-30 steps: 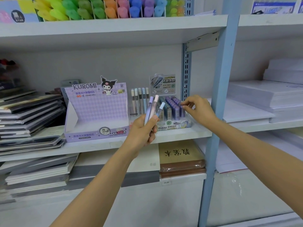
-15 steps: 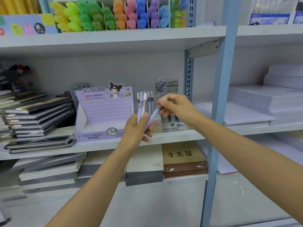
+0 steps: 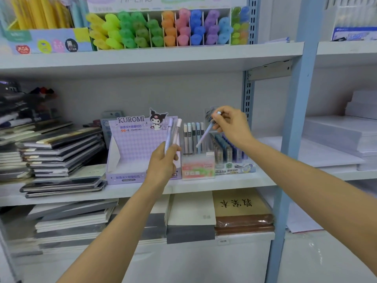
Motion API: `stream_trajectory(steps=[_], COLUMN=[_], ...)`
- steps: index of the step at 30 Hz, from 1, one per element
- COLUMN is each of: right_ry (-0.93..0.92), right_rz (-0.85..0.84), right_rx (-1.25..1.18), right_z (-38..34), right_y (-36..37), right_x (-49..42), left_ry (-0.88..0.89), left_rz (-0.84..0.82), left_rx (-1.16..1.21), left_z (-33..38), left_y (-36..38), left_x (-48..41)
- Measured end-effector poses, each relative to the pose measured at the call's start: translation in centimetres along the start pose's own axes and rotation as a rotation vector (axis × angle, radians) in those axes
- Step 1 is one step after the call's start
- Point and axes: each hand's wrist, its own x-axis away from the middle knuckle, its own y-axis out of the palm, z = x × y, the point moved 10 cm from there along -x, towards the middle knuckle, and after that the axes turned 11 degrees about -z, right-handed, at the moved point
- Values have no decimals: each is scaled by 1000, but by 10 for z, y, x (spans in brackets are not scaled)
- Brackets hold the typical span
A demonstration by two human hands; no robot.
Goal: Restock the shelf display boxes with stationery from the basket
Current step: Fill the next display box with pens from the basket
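The left hand (image 3: 163, 162) is curled round the lower ends of two pens (image 3: 172, 132), one lilac and one with a pale pink cap, and holds them upright and side by side. Straight behind that hand stands an open purple box (image 3: 130, 152) with a tall printed back card bearing a cartoon figure; the two pens rise in front of that card. Up and to the right, the right hand (image 3: 232, 125) pinches a blue pen (image 3: 206, 134) near its top between thumb and fingertips. The pen slants down and to the left, and its lower tip hangs in front of a row of upright pens (image 3: 192, 137), cream, grey and blue, that stand in a small pink box (image 3: 197, 170) between the two hands. Under the right hand, just beside the pink box, a clear box (image 3: 234, 167) holds tight slanting rows of blue and purple cases. Above both hands, on the upper shelf, a divided white box (image 3: 175, 44) keeps highlighters (image 3: 163, 27) sorted by colour: yellow, green, orange, pink, blue, purple. Left of the left hand lie slanting stacks of dark notebooks (image 3: 61, 152); right of the right hand, past the blue post (image 3: 293, 119), lie white stacks of paper (image 3: 336, 135).
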Motion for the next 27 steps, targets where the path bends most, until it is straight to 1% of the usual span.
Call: stream_trajectory(steps=[2, 5, 9, 13, 22, 27], right_ry=[6, 14, -21, -43, -66, -98], right_rz=[-45, -97, -126, -198, -78, -51], right_rx=[48, 105, 185, 249, 292, 458], right_z=[5, 11, 12, 9, 8, 3], right_y=[11, 27, 38, 44, 46, 47], right_x=[-5, -12, -18, -25, -30, -29], left_ry=[35, 65, 65, 66, 58, 49], left_rz=[3, -39, -48, -72, -50, -32], left_rx=[-54, -69, -81, -102, -50, -29], left_z=[0, -3, -5, -4, -4, -6], left_y=[-1, 3, 3, 6, 4, 1], left_x=[-3, -7, -11, -14, -13, -12])
